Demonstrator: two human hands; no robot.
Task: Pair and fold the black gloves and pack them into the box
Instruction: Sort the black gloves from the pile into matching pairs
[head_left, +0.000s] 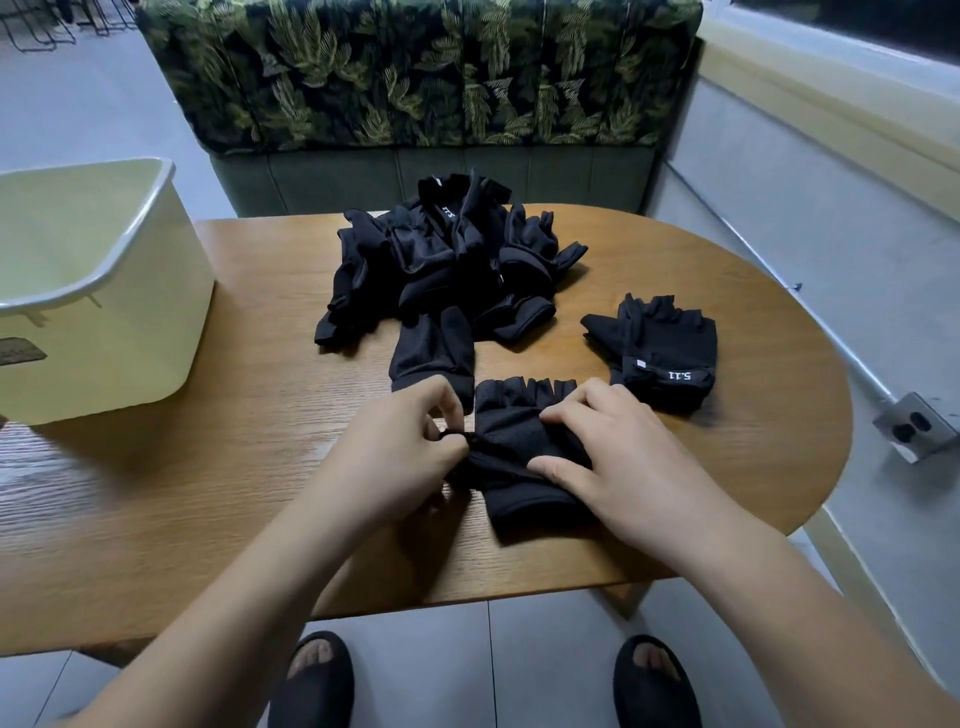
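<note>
Near the front edge of the wooden surface (208, 493), the left hand (395, 447) pinches one side of a black fingerless glove (509, 431) lying there while the right hand (613, 457) grips it, the cream box (104, 291) standing far left.

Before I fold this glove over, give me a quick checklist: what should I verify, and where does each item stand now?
1. Left hand pinches the edge of the glove being folded: ok.
2. Right hand holds that glove down on the table: ok.
3. A matching glove lies under it: cannot tell.
4. Box open-topped, at the table's left: ok.
5. Finished pair lies apart from the pile: ok.
</note>
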